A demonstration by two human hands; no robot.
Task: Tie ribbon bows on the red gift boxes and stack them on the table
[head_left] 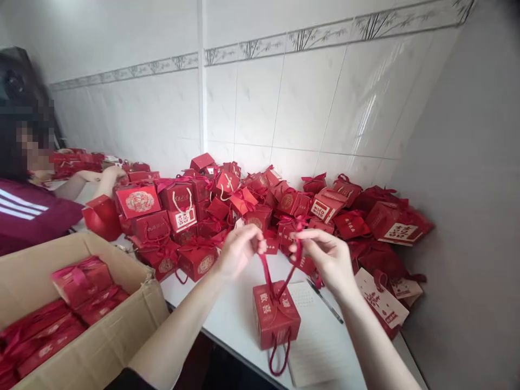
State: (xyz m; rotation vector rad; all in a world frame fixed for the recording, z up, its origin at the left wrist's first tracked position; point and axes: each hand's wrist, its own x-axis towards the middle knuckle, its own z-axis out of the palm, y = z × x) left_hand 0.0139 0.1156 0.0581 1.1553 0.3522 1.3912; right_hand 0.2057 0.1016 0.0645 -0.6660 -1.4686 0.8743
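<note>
A small red gift box point(277, 319) with pale printed characters rests on the white table, partly over an open notebook point(319, 355). A dark red ribbon point(266, 271) rises from its top in two strands, spread in a V. My left hand point(239, 249) pinches the left strand. Between the fingertips of my right hand point(325, 254) is the right strand, pulled up and outward. A dark red cord handle point(280, 357) hangs loose down the box's near side. Beside the notebook's far right part lies a pen point(327, 301), under my right wrist.
Red gift boxes point(203, 260) are heaped along the tiled wall point(260, 103), reaching round to the right. At lower left stands a cardboard carton point(122, 325) holding several red boxes. A co-worker in a maroon sleeve point(36, 214) reaches toward the heap at left.
</note>
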